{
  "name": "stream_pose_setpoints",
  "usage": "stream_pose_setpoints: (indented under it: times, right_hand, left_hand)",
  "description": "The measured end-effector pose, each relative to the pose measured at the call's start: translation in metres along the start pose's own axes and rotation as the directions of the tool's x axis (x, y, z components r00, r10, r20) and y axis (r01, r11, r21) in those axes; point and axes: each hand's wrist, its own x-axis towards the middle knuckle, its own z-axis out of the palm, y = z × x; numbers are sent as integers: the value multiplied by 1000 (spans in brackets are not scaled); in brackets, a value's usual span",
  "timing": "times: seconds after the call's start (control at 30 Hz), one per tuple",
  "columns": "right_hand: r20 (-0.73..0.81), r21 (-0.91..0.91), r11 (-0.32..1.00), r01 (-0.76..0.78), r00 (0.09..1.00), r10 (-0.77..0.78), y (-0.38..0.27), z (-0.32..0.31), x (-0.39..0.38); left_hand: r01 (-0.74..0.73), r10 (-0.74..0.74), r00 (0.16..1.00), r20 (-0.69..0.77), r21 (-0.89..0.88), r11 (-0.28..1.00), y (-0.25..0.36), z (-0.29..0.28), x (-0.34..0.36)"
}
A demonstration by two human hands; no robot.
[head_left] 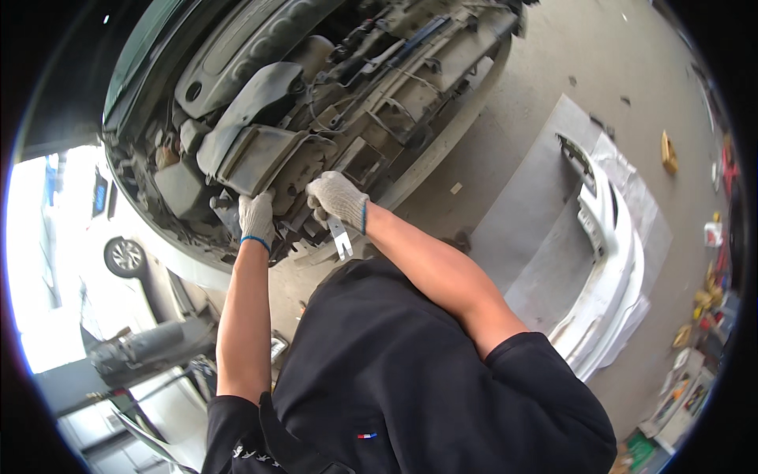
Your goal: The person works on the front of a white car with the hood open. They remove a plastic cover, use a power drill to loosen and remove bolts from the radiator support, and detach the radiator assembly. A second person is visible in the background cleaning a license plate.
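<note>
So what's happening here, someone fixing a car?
A person in a black shirt and white knit work gloves is working on the exposed front end of a car whose bumper has been taken off. The left hand presses against a grey plastic housing in the engine bay. The right hand grips a flat metal tool that sticks down below the fist. The removed white bumper lies on cardboard sheets on the concrete floor to the right.
</note>
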Motion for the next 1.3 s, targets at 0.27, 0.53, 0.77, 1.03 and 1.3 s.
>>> stream_pose_setpoints:
  times: [0.27, 0.53, 0.77, 1.03, 1.3]
  right_hand:
    - [110, -8, 929, 369, 924, -366, 50, -1, 59]
    - [191, -891, 206, 405, 745, -638, 41, 55, -19]
    - [-247, -469, 870, 152, 923, -294, 54, 79, -9]
    - [-332, 58, 977, 204, 927, -173, 44, 53, -23]
    - [19, -663, 592, 459, 801, -599, 75, 21, 13]
  left_hand:
    - [8, -8, 1000, -4, 52, 999, -5, 5, 15]
    - [-29, 12, 998, 56, 317, 948, -32, -53, 51]
    - [181, -196, 978, 70, 179, 967, 7, -7, 12]
    - [60, -119, 984, 134, 379, 924, 9, -7, 23]
    - [245, -255, 964, 73, 123, 962, 0, -31, 66]
